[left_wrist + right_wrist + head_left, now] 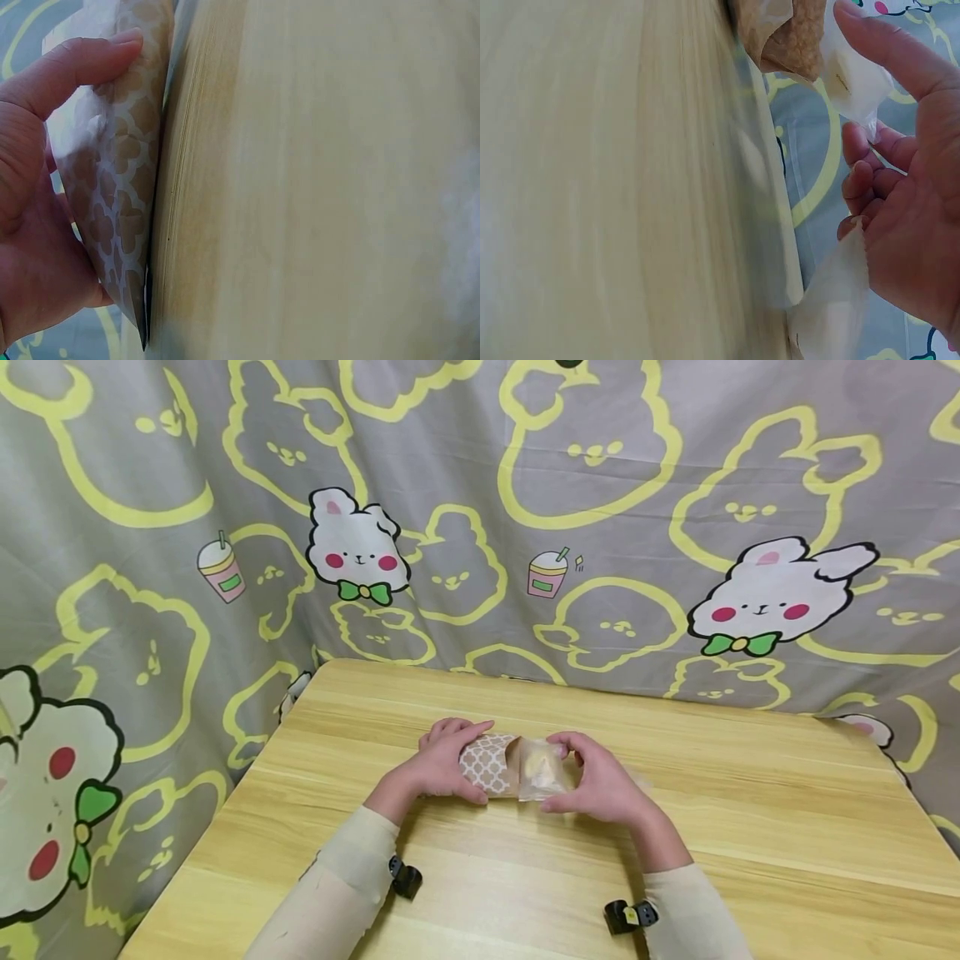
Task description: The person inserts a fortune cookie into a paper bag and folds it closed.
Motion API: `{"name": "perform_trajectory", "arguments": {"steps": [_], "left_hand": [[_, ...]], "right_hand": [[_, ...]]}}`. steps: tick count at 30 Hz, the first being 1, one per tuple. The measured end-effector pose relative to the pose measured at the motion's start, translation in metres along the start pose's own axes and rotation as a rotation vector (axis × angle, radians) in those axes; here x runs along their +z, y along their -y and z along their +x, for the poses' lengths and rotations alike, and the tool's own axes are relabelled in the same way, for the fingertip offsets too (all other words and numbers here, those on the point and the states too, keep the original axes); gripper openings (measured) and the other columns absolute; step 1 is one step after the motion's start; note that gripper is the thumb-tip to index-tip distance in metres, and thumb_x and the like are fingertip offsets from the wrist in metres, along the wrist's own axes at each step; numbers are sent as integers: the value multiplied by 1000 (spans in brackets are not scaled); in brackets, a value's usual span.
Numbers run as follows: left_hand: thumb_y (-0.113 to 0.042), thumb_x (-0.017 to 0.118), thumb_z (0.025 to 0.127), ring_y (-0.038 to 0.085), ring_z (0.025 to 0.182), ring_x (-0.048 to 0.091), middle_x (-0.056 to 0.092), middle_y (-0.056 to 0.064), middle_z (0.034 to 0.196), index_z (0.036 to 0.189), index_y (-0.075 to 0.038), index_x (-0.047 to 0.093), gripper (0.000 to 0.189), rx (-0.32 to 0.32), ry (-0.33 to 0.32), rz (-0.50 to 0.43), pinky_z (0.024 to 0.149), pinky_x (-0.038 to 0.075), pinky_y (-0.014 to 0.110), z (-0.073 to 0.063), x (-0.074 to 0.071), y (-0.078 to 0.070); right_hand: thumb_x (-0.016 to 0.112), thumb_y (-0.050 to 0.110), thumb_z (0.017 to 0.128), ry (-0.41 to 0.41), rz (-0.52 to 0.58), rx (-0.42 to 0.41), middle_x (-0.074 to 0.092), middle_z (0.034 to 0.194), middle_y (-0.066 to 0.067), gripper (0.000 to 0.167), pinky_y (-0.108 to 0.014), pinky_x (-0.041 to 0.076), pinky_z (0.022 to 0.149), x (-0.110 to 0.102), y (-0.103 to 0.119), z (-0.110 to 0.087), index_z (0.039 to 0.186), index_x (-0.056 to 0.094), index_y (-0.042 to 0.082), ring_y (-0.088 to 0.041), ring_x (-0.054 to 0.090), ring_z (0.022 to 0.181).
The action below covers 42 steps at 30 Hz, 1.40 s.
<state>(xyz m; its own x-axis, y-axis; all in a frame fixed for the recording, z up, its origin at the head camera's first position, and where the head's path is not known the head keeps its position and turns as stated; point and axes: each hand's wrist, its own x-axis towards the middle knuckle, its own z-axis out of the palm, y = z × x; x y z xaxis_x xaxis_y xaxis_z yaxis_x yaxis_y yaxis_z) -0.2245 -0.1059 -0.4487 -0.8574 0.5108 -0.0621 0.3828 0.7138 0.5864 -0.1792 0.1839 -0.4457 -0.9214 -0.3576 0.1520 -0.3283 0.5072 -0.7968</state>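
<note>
A brown paper bag (489, 768) with a white lattice pattern lies on its side over the table, its mouth toward the right. My left hand (442, 764) grips its closed end, thumb along the near side; the left wrist view shows the thumb pressed on the patterned paper (124, 172). At the bag's mouth sits a translucent packet (542, 770) with something pale yellow inside. My right hand (603, 781) holds this packet between thumb and fingers, with fingertips at its corner in the right wrist view. A second translucent packet (836, 300) shows beside that hand's little finger.
The wooden table (750, 827) runs back to a grey curtain (465, 468) with yellow outlines and cartoon rabbits. The curtain also hangs along the left side. A black wrist camera (406, 877) is on the left sleeve and another (630, 917) on the right.
</note>
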Motion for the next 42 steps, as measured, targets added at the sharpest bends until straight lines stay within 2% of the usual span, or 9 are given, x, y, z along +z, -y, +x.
{"name": "perform_trajectory", "arguments": {"steps": [5,9,16,19,42], "left_hand": [[-40,95,58,35,141,18,40,6,146,157,-27,36,116,6,0,-1,106,18,60,0,0,0],[-41,96,57,35,141,18,41,6,145,157,-27,36,118,11,1,2,106,18,59,0,-1,1],[-42,96,55,35,140,19,42,5,143,157,-27,35,119,20,2,16,105,17,59,1,-2,0],[-43,96,56,35,139,20,42,4,143,157,-27,35,119,20,6,23,106,17,59,1,-2,1],[-43,95,56,34,138,22,43,4,142,157,-28,36,118,16,-4,23,104,18,58,0,0,1]], "right_hand": [[98,24,60,23,-9,20,57,117,-3,88,-47,43,96,4,1,4,135,54,7,-24,53,107],[98,30,61,7,-59,16,55,113,-4,91,-49,41,98,4,3,7,136,54,4,-26,52,108],[97,40,60,-10,-146,11,55,106,-3,94,-45,44,89,7,5,11,135,54,4,-26,51,100],[97,42,59,-18,-167,14,55,105,-2,95,-44,43,89,9,4,12,135,53,5,-24,51,98],[98,40,57,13,-211,7,55,104,1,94,-43,44,88,19,10,15,136,57,11,-21,52,96]]}}
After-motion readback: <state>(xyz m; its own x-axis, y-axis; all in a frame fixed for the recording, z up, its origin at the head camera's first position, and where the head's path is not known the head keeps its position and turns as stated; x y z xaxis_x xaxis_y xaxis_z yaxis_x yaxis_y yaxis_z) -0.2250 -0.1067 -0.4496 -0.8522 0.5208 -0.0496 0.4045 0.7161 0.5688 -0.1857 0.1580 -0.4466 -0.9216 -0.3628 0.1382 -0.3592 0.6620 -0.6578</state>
